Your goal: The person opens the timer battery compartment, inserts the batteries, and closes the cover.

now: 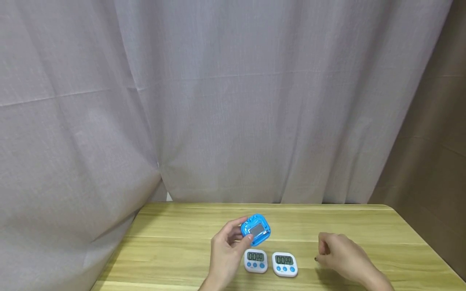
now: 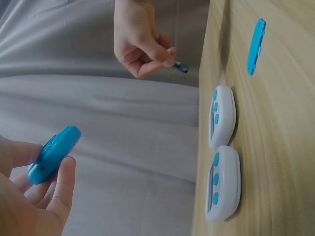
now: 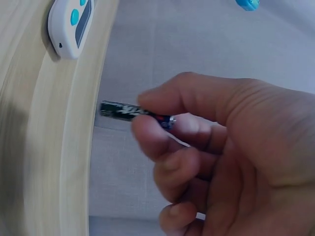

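My left hand [image 1: 226,251] holds a blue digital timer [image 1: 260,220] between thumb and fingers, raised above the table. Its back faces the head camera, showing an open recess and a grey rectangle. Off to the right, my right hand [image 1: 344,256] pinches a small dark cylindrical battery [image 3: 119,110] between thumb and index finger. The battery's metal tip points toward the palm in the right wrist view. Two white timers [image 1: 255,266] [image 1: 285,270] with blue buttons lie side by side between the hands, screens up, both reading zeros.
A thin blue battery cover [image 2: 256,46] with small tabs lies on the wooden table [image 1: 182,226], seen in the left wrist view. Grey curtain [image 1: 233,121] hangs right behind the table's far edge. Brown cloth [image 1: 429,161] hangs along the right side.
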The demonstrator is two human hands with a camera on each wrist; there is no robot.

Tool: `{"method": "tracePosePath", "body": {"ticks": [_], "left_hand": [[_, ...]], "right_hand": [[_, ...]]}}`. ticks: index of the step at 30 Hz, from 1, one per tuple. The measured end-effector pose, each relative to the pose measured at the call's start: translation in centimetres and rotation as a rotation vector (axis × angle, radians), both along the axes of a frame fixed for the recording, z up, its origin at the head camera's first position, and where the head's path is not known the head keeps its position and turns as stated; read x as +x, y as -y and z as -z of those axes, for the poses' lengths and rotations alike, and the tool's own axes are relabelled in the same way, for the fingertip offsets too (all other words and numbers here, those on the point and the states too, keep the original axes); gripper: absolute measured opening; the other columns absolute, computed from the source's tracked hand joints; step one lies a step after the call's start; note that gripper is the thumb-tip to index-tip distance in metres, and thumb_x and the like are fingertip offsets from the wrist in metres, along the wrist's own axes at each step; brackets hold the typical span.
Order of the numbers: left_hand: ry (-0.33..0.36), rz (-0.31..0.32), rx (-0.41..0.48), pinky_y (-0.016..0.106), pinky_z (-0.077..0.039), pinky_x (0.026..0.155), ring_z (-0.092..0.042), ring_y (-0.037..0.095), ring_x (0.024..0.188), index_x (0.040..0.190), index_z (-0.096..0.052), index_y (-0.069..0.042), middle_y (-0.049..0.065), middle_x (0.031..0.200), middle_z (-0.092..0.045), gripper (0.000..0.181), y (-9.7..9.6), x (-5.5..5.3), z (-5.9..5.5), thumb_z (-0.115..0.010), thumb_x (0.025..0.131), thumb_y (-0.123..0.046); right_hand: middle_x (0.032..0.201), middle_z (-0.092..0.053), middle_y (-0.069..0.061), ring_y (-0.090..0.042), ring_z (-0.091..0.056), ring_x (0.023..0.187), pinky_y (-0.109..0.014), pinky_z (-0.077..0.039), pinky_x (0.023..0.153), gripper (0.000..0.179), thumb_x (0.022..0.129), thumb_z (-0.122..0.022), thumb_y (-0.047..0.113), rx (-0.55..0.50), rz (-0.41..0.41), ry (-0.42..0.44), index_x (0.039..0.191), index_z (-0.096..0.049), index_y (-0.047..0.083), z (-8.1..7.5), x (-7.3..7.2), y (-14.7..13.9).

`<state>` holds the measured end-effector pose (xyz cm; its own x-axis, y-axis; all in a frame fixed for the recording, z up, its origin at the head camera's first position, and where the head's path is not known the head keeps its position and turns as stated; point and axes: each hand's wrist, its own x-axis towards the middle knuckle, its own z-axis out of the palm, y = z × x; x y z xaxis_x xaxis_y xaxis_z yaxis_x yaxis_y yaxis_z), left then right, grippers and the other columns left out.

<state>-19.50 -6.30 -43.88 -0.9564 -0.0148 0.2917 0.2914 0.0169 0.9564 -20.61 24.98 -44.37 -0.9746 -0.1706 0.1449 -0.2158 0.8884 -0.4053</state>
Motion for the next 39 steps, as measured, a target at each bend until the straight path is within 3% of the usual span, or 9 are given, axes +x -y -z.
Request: {"method": "tracePosePath", "body": {"ticks": [8,23,33,39], "left_hand": [[0.002,0.003,0.008,0.026,-0.066,0.079,-0.073,0.015,0.091,0.130,-0.072,-0.012,0.009,0.104,-0.077,0.043,0.0,0.1,0.1,-0.079,0.089,-0.002],[0.009,0.009,-0.008,0.026,-0.066,0.080,-0.073,0.014,0.091,0.132,-0.070,-0.009,0.008,0.103,-0.077,0.045,-0.1,0.0,0.2,-0.080,0.089,-0.003],[0.030,0.020,0.004,0.028,-0.068,0.079,-0.073,0.016,0.091,0.130,-0.071,-0.010,0.010,0.102,-0.077,0.043,-0.4,-0.1,0.4,-0.080,0.089,-0.002],[0.060,0.032,0.006,0.027,-0.067,0.076,-0.073,0.016,0.089,0.130,-0.071,-0.010,0.009,0.101,-0.076,0.043,-0.7,0.1,0.4,-0.080,0.089,-0.003]], "right_hand": [[0.067,-0.053,0.011,-0.005,-0.042,0.057,-0.022,-0.034,0.050,0.031,0.083,-0.086,0.016,-0.089,0.027,-0.093,0.078,-0.056,0.023,-0.6,0.0,0.7],[0.065,-0.054,0.021,0.004,-0.045,0.059,-0.019,-0.038,0.049,0.039,0.077,-0.090,0.004,-0.253,-0.014,-0.396,0.075,-0.057,0.027,-1.1,0.2,1.6],[0.068,-0.061,0.019,0.003,-0.051,0.060,-0.019,-0.043,0.048,0.035,0.078,-0.090,0.002,-0.391,-0.035,-0.417,0.076,-0.063,0.024,-1.6,0.7,2.9],[0.070,-0.062,0.019,0.000,-0.052,0.061,-0.019,-0.044,0.049,0.036,0.078,-0.089,-0.001,-0.452,-0.089,-0.441,0.079,-0.066,0.027,-1.7,1.4,4.0]]}}
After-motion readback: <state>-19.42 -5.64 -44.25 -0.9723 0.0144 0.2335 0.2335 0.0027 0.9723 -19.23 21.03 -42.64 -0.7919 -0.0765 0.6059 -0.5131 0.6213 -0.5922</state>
